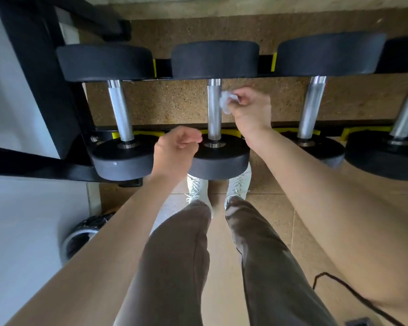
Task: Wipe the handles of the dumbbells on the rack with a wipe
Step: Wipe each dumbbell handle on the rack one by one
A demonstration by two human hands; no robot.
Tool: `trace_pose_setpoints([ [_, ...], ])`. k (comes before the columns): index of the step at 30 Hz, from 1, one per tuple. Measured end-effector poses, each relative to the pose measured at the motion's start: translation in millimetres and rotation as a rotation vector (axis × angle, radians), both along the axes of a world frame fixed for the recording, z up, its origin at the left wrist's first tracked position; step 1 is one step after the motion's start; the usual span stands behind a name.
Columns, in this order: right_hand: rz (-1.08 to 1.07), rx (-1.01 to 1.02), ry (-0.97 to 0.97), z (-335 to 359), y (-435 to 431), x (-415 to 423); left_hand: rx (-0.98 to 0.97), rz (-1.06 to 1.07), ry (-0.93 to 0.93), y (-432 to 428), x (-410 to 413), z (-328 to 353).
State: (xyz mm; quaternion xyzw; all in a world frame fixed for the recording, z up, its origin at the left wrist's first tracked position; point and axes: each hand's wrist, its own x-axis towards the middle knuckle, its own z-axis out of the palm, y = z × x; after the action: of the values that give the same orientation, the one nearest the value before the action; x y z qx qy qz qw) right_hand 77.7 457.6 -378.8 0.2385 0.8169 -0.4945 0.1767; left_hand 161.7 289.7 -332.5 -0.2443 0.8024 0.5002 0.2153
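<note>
Several black dumbbells lie across a black rack (45, 90) with yellow cradles. The middle dumbbell has a chrome handle (214, 114). My right hand (251, 108) is shut on a crumpled white wipe (225, 100) and presses it against the right side of that handle near its far end. My left hand (174, 151) hovers loosely curled and holding nothing, at the near weight plate (219, 161) of the middle dumbbell, just left of the handle's near end. The left dumbbell's handle (120, 111) and the right dumbbell's handle (312, 107) stand untouched.
A fourth dumbbell (386, 156) sits at the far right edge. Below the rack are my white shoes (238, 187) and brown trousers on a speckled tan floor. A white wall panel is on the left, a wheel-like object (80, 234) lower left, and a black cord (339, 285) lower right.
</note>
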Motion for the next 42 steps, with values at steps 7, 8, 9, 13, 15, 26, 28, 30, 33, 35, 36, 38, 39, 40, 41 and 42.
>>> trace_pose_setpoints([
  [7, 0.279, 0.078, -0.015, 3.4, -0.6, 54.3, 0.048, 0.043, 0.002, 1.7, -7.2, -15.5],
  [8, 0.323, 0.072, -0.019, 7.5, 2.2, 60.5, 0.062, 0.028, -0.003, 5.0, -8.3, -15.4],
  [9, 0.34, 0.068, -0.012, 11.4, 3.6, 64.5, 0.085, 0.022, -0.012, 8.2, -11.3, -14.3],
  [13, 0.228, -0.019, 0.009, 29.8, -2.4, 72.3, 0.198, 0.039, -0.057, 9.7, -20.0, -9.9],
  [15, 0.191, -0.138, 0.03, 42.0, -6.9, 72.3, 0.304, -0.023, -0.084, 6.5, -24.2, -6.8],
  [26, -0.095, -0.133, -0.084, 39.8, 0.6, 43.4, 0.371, 0.291, -0.138, -11.5, -70.9, -14.8],
  [28, -0.101, -0.153, -0.122, 35.4, 2.0, 32.8, 0.502, 0.294, -0.168, -6.6, -82.0, -12.3],
  [30, -0.077, -0.246, -0.144, 33.8, 0.3, 20.3, 0.604, 0.237, -0.181, 0.3, -88.7, -11.6],
  [33, -0.138, -0.409, -0.121, 33.9, -4.2, 3.3, 0.579, 0.199, -0.178, 8.6, -93.5, -15.7],
  [35, -0.213, -0.458, -0.129, 32.8, -6.5, -3.6, 0.538, 0.265, -0.165, 14.0, -94.8, -16.5],
  [36, -0.238, -0.463, -0.14, 31.1, -7.8, -5.9, 0.5, 0.314, -0.148, 16.6, -95.4, -16.4],
  [38, -0.268, -0.426, -0.159, 27.7, -12.2, -10.1, 0.393, 0.436, -0.108, 19.0, -96.3, -18.2],
  [39, -0.277, -0.389, -0.162, 26.7, -15.5, -12.5, 0.343, 0.498, -0.092, 17.9, -96.2, -21.0],
  [40, -0.281, -0.345, -0.16, 25.5, -19.4, -14.6, 0.299, 0.549, -0.084, 15.6, -96.5, -24.3],
  [41, -0.285, -0.308, -0.154, 25.4, -23.6, -16.8, 0.271, 0.584, -0.083, 12.7, -97.0, -27.3],
  [42, -0.295, -0.286, -0.146, 25.2, -26.9, -18.8, 0.26, 0.607, -0.089, 10.2, -97.6, -29.3],
])
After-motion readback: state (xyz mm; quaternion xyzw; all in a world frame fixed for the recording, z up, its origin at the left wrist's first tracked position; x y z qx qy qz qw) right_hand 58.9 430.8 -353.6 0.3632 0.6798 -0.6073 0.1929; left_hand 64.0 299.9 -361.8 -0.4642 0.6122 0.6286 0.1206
